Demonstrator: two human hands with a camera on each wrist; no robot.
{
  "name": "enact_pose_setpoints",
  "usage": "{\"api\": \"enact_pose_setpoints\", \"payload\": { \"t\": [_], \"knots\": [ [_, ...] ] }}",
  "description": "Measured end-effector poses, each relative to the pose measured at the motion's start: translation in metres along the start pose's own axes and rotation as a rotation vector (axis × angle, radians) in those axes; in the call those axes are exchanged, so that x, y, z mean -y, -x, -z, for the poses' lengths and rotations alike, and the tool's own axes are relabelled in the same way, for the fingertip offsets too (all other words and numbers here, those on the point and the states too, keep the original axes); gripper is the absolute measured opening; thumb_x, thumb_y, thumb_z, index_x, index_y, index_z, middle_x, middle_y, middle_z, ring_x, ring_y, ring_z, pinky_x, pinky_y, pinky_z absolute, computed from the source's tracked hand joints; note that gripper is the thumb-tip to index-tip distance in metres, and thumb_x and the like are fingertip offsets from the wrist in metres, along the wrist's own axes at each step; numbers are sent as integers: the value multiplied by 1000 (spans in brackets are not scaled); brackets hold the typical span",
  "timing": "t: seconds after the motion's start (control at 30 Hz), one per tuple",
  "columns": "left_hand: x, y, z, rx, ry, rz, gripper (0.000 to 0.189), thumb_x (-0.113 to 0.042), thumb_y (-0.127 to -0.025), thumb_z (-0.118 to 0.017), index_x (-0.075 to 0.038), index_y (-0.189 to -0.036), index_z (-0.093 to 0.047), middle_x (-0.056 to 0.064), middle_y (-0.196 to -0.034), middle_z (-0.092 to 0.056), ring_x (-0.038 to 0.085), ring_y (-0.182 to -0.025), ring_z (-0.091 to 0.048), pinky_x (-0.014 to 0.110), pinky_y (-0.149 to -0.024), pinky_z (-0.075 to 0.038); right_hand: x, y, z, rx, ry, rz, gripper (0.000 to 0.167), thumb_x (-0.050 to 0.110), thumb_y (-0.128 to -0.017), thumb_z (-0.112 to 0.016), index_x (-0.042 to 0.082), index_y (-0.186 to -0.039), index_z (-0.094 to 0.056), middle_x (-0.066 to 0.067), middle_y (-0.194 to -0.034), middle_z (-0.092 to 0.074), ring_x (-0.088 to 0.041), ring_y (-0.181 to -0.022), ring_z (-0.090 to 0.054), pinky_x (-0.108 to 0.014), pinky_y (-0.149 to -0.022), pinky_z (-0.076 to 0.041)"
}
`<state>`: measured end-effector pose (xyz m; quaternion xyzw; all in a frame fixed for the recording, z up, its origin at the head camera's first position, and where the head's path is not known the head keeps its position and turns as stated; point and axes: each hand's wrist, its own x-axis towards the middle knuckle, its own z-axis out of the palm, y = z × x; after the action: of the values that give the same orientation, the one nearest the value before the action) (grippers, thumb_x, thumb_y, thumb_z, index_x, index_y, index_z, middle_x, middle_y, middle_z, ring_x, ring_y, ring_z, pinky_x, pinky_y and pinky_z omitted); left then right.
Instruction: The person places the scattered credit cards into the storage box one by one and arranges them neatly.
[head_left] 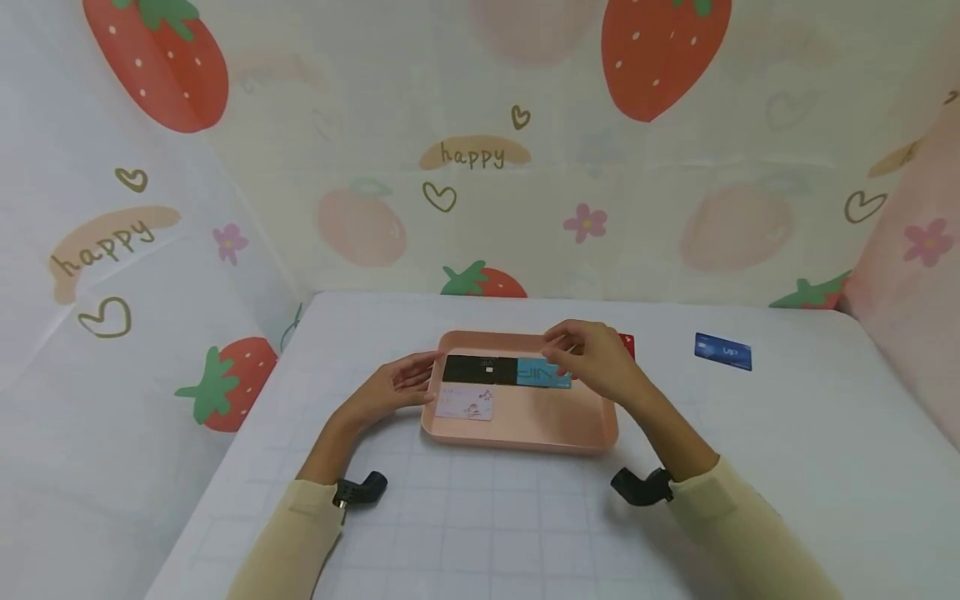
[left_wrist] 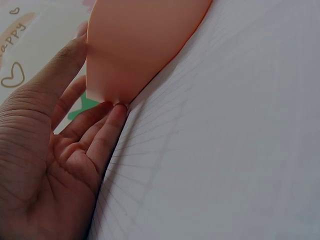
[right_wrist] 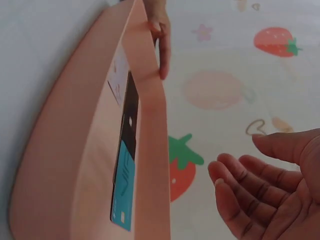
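My left hand (head_left: 393, 385) lies at the left end of a pink tray (head_left: 551, 437), fingertips and thumb touching its rim and side. Inside the tray, a black card (head_left: 465, 368) and a light blue VIP card (head_left: 534, 374) sit in a row along the far side. A whitish patterned card (head_left: 463, 403) lies below the black one. Over the tray's right end hovers my right hand (head_left: 596, 354), its fingers loosely bent. The right wrist view shows nothing between those fingers (right_wrist: 240, 185), apart from the blue VIP card (right_wrist: 124, 187).
A red card (head_left: 628, 342) lies partly hidden behind the right hand, just right of the tray. Farther right on the white table (head_left: 750, 517) is a dark blue card (head_left: 722, 352). A strawberry-patterned cloth (head_left: 480, 100) hangs behind the table.
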<state>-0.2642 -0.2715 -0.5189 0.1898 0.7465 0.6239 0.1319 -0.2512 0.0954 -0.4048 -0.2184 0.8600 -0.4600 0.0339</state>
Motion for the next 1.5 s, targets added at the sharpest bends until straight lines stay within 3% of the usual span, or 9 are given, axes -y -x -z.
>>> {"api": "enact_pose_setpoints", "payload": {
  "t": [0.27,0.5,0.73,1.0,1.5],
  "knots": [
    [1,1,2,0,-4,1,74,-7,-87,-81,-7,-152,-45,11,-157,-44,28,-145,-41,25,-111,-41,-5,-6,24,-39,105,-36,28,16,-96,-72,3,-121,-69,-13,-100,-74,-20,-75,-71,-36,-67,-63],
    [2,0,2,1,9,7,73,-4,-87,-80,-8,-152,-46,10,-156,-45,26,-144,-42,25,-111,-42,-20,-12,45,-81,189,-45,28,16,-95,-72,3,-120,-70,-15,-107,-73,-29,-94,-71,-44,-82,-62],
    [3,1,2,6,2,-17,75,-5,-86,-81,-5,-152,-45,14,-157,-43,29,-144,-41,24,-111,-42,-37,-19,59,-99,216,-114,30,14,-95,-71,0,-122,-68,-20,-111,-71,-36,-102,-70,-48,-86,-61],
    [1,2,1,-2,-2,-9,74,-6,-86,-81,-5,-152,-45,13,-157,-44,28,-144,-42,24,-111,-42,-61,-25,68,-119,239,-131,30,7,-94,-70,-4,-123,-66,-26,-116,-68,-40,-104,-68,-51,-86,-61],
    [1,3,0,1,-6,-18,74,-7,-86,-81,-5,-151,-46,13,-156,-45,28,-143,-43,24,-110,-42,-86,-30,72,5,300,-236,44,11,-92,-74,-10,-129,-60,-33,-126,-61,-46,-112,-60,-54,-90,-58]
  ]
}}
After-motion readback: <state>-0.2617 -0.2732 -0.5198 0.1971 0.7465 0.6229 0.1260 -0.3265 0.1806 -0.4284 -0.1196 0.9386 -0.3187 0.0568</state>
